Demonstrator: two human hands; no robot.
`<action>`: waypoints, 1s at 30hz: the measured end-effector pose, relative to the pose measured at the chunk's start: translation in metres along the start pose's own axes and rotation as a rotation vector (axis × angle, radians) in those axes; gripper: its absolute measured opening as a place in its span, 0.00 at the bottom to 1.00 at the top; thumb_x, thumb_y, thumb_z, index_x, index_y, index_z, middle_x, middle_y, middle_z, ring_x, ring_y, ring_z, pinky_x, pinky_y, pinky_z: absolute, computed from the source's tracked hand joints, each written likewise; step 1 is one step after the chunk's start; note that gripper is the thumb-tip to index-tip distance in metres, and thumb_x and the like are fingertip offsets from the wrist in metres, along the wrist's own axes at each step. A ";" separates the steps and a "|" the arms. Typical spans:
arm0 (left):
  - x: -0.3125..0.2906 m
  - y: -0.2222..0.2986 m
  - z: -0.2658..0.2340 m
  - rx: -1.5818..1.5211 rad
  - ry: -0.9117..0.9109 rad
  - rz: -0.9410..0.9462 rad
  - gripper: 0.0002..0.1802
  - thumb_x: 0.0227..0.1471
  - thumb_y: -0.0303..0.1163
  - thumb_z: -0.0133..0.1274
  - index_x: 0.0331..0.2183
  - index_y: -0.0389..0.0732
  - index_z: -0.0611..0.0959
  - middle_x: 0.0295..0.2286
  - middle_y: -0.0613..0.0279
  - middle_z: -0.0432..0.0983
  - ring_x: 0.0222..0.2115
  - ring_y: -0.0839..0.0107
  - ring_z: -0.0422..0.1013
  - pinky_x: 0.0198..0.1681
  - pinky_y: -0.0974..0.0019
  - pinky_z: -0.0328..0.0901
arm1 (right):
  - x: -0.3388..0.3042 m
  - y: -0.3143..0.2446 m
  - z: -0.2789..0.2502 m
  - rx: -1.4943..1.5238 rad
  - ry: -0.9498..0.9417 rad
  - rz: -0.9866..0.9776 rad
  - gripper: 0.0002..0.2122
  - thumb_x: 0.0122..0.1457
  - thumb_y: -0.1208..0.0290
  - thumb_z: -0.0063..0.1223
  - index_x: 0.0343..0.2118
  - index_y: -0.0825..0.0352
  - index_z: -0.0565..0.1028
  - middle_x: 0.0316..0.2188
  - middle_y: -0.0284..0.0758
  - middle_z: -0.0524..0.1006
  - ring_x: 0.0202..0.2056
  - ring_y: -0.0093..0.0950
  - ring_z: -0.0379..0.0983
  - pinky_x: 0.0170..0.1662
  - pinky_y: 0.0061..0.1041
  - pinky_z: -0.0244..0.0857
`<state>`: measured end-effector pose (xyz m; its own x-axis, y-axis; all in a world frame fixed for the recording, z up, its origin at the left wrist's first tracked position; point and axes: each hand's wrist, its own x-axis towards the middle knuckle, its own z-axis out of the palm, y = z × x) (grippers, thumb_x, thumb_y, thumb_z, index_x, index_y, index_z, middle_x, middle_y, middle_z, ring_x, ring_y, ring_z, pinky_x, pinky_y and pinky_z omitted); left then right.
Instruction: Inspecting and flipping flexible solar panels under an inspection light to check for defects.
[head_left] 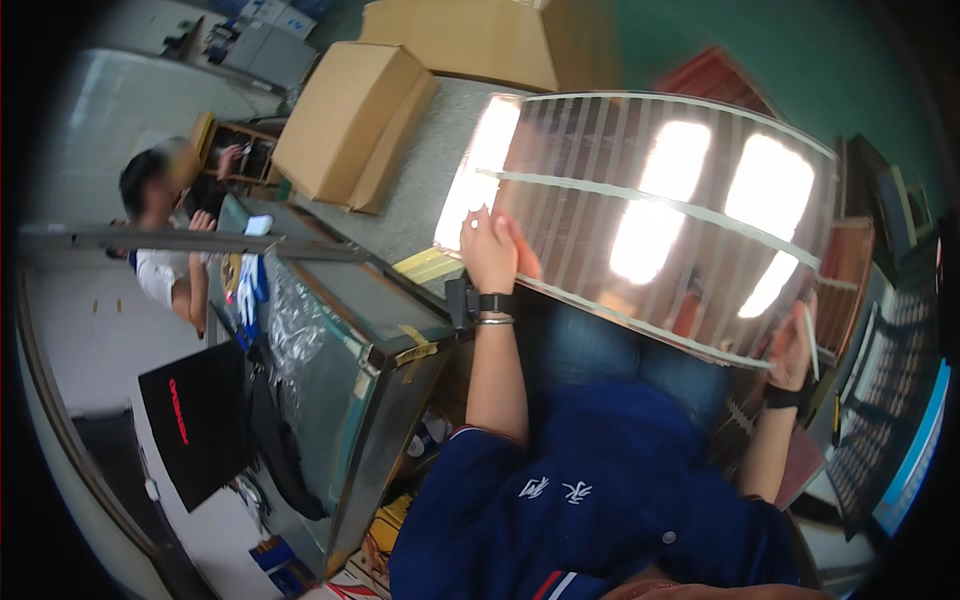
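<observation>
A large, glossy, see-through sheet [590, 150] with pale stripes and a pale band along its middle is held up in front of me, tilted. Bright light patches reflect off it. My left hand [488, 252] grips its near left corner, fingers bent over the edge. At the near right corner, my right hand [793, 345] is closed on the edge, its fingers partly hidden. Beside that hand shows a thin white strip [810, 338]; whether it is held or belongs to the sheet I cannot tell.
Cardboard boxes [335, 120] stand beyond my left hand. A glass-topped table [330, 350] at left bears crumpled clear plastic [297, 325] and a black bag [275, 430]. Another person [165, 255] is at its far side. Racked trays [875, 390] stand at right.
</observation>
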<state>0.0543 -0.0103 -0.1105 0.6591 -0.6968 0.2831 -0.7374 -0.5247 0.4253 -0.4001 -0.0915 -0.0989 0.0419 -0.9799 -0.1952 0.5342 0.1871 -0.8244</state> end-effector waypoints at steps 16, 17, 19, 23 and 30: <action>-0.008 0.071 -0.037 -1.504 -0.616 -0.536 0.10 0.54 0.34 0.48 0.36 0.41 0.77 0.21 0.79 0.68 0.18 0.92 0.59 0.19 0.85 0.55 | 0.000 -0.111 -0.097 0.003 -0.290 -0.011 0.20 0.61 0.71 0.38 0.55 0.71 0.55 0.49 0.39 0.66 0.50 0.23 0.63 0.52 0.18 0.58; -0.010 0.070 -0.041 -1.504 -0.605 -0.540 0.11 0.54 0.33 0.48 0.38 0.39 0.76 0.25 0.77 0.68 0.24 0.90 0.61 0.26 0.84 0.56 | 0.001 -0.106 -0.130 -0.273 0.191 -0.164 0.21 0.61 0.71 0.38 0.55 0.72 0.55 0.51 0.39 0.64 0.52 0.23 0.60 0.54 0.19 0.55; -0.013 0.070 -0.036 -1.533 -0.532 -0.526 0.11 0.54 0.31 0.47 0.38 0.37 0.75 0.30 0.74 0.69 0.31 0.86 0.63 0.36 0.82 0.58 | 0.009 -0.103 -0.135 -0.291 0.145 -0.180 0.21 0.60 0.73 0.40 0.55 0.73 0.55 0.52 0.38 0.62 0.53 0.23 0.57 0.56 0.20 0.50; -0.013 0.074 -0.045 -1.498 -0.570 -0.528 0.11 0.55 0.31 0.45 0.39 0.37 0.75 0.31 0.73 0.70 0.33 0.85 0.64 0.38 0.80 0.58 | 0.008 -0.094 -0.129 -0.323 0.242 -0.132 0.19 0.59 0.77 0.41 0.53 0.74 0.59 0.52 0.37 0.63 0.51 0.21 0.60 0.53 0.15 0.55; -0.011 0.075 -0.046 -1.487 -0.611 -0.564 0.14 0.56 0.32 0.44 0.41 0.35 0.74 0.34 0.69 0.71 0.35 0.82 0.65 0.42 0.78 0.60 | 0.005 -0.098 -0.099 -0.173 0.090 -0.089 0.18 0.60 0.76 0.34 0.54 0.74 0.57 0.53 0.42 0.61 0.55 0.26 0.57 0.57 0.20 0.52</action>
<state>-0.0014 -0.0197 -0.0426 0.3609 -0.8564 -0.3692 0.5485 -0.1252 0.8267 -0.5356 -0.1076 -0.0717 -0.0793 -0.9843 -0.1576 0.3789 0.1165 -0.9181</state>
